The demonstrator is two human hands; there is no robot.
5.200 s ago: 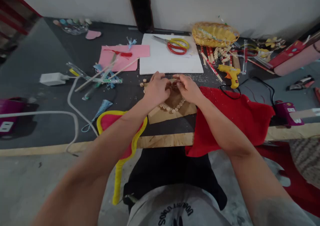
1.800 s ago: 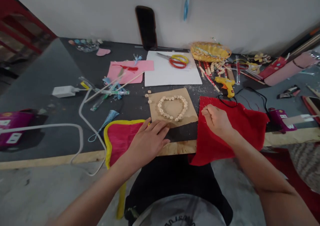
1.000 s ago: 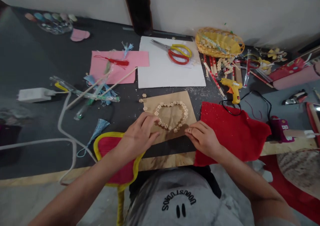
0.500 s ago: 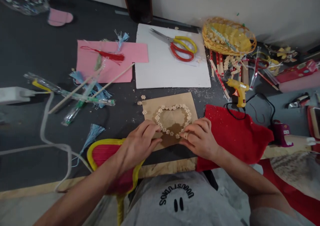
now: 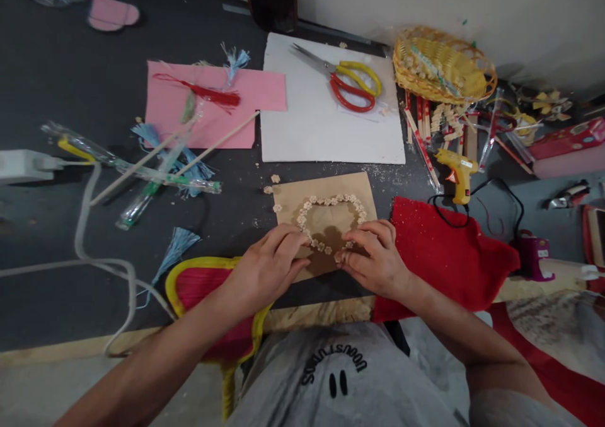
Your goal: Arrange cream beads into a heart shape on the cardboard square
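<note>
Small beige flower-shaped pieces form a heart outline point(image 5: 329, 198) on a sheet of brown paper point(image 5: 293, 190). At the heart's left edge is my left hand point(image 5: 276, 257), fingers bent, with a gap between thumb and forefinger; its fingertips touch or nearly touch the flowers. My right hand point(image 5: 375, 257) is closed at the lower right of the outline, pinching a small flower point(image 5: 338, 258) near the bottom point. Its fingers partly cover the right side of the heart. A few loose flowers point(image 5: 275, 179) lie by the paper's upper left corner.
A white board point(image 5: 302, 134) with yellow-and-red-handled scissors point(image 5: 352, 86) lies behind. To the right are a wicker basket point(image 5: 444, 67), a yellow glue gun point(image 5: 458, 171) and red felt point(image 5: 439, 257). Pink sheets point(image 5: 265, 89), tassels point(image 5: 177, 247) and a white cable point(image 5: 85, 225) are left.
The camera view has shifted slightly. My right hand's fingers have moved a little over the heart's lower right edge. My left hand stays at the left edge.
</note>
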